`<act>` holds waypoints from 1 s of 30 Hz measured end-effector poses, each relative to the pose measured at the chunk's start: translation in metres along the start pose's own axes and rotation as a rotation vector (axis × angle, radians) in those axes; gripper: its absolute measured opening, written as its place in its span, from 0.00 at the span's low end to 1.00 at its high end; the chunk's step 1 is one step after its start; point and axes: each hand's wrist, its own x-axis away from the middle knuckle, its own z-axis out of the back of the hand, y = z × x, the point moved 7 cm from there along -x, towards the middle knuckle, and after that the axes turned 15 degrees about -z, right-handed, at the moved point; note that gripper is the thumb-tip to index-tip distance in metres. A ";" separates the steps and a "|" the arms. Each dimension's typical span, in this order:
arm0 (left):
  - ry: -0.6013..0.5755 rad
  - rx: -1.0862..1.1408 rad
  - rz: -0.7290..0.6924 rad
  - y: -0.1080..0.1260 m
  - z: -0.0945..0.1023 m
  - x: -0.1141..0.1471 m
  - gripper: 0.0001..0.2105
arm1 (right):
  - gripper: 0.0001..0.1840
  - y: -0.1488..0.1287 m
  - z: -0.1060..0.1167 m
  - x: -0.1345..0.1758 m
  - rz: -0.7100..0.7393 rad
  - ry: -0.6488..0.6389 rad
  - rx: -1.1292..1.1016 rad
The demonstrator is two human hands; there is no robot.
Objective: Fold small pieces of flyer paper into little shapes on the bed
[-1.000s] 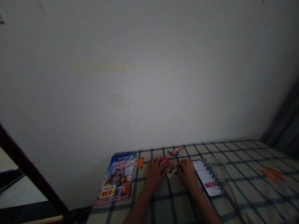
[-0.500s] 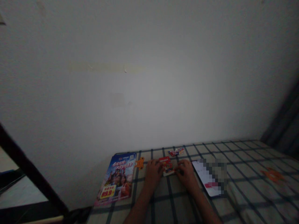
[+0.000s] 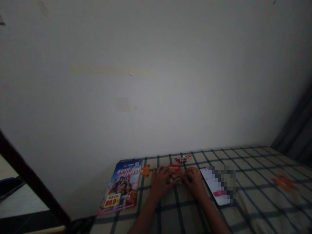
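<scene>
Between my hands lies a small red rectangle [image 3: 175,171] with a printed picture, a card or thin booklet; I cannot tell which. My left hand [image 3: 161,180] is curled at its left side, the thumb reaching across its lower edge. At the right edge, the fingers of my right hand [image 3: 193,178] are bent together and pinch or touch it; the exact contact is too dark to see. Just behind is a crumpled, colourful wrapper-like piece [image 3: 183,158]. A phone [image 3: 215,187] with a lit screen, partly pixelated, lies right of my right hand.
A checked cloth [image 3: 253,165] covers the surface, which meets a pale wall [image 3: 170,97]. Glossy leaflets [image 3: 123,187] lie to the left, next to an orange patch [image 3: 145,170]. Another orange patch [image 3: 284,182] shows at right. A dark bar [image 3: 31,175] slants at far left.
The red rectangle has shifted slightly right and turned a little straighter. My left thumb has moved right, onto its lower edge. The right hand stays nearly in place.
</scene>
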 end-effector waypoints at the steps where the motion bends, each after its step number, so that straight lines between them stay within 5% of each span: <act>1: 0.004 -0.004 -0.004 0.000 0.000 0.000 0.23 | 0.04 -0.001 0.000 0.000 -0.002 -0.009 0.009; 13: 0.117 -0.047 -0.012 -0.006 0.001 -0.001 0.16 | 0.09 -0.005 -0.004 0.001 -0.032 -0.086 0.091; 21: 0.280 -0.023 0.004 -0.018 0.004 0.003 0.31 | 0.11 -0.004 -0.004 0.001 -0.042 -0.098 0.053; 30: 0.067 -0.096 0.055 -0.013 -0.004 0.006 0.24 | 0.17 -0.016 -0.002 0.002 -0.003 -0.156 0.063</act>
